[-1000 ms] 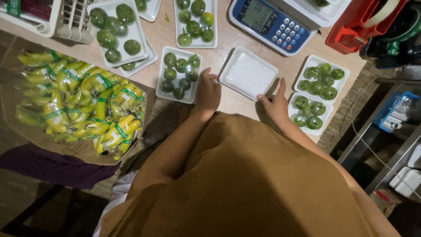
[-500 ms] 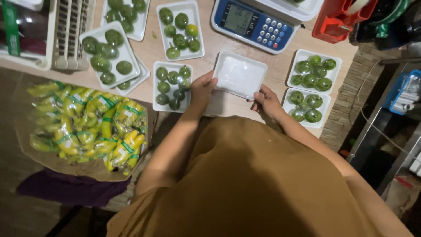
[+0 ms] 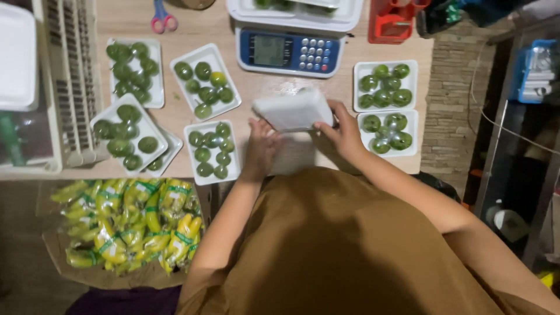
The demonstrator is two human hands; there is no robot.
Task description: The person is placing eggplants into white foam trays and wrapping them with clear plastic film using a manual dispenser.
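At the far left, below the table edge, a heap of bagged yellow-green bananas (image 3: 131,224) is lying in an open box. On the wooden table (image 3: 233,26), three white trays of green round fruits (image 3: 129,71) are lying at the left, one of them overlapping a further tray beneath; two more filled trays (image 3: 205,80) are lying nearer the middle, one above the other. A pair of pink-handled scissors (image 3: 161,20) is lying at the top edge.

In the middle, an empty white foam tray (image 3: 293,109) is being held tilted above the table, just in front of the blue weighing scale (image 3: 289,51). The left hand (image 3: 261,146) is being kept under its near edge with the fingers loosely spread, seemingly only touching it; the right hand (image 3: 344,131) is gripping its right corner with curled fingers.

At the right, two more filled trays (image 3: 385,84) are lying side by side, one above the other.

Judged from this, about eight trays are already filled, and the one in hand is yet to be loaded; no loose fruits are being shown.
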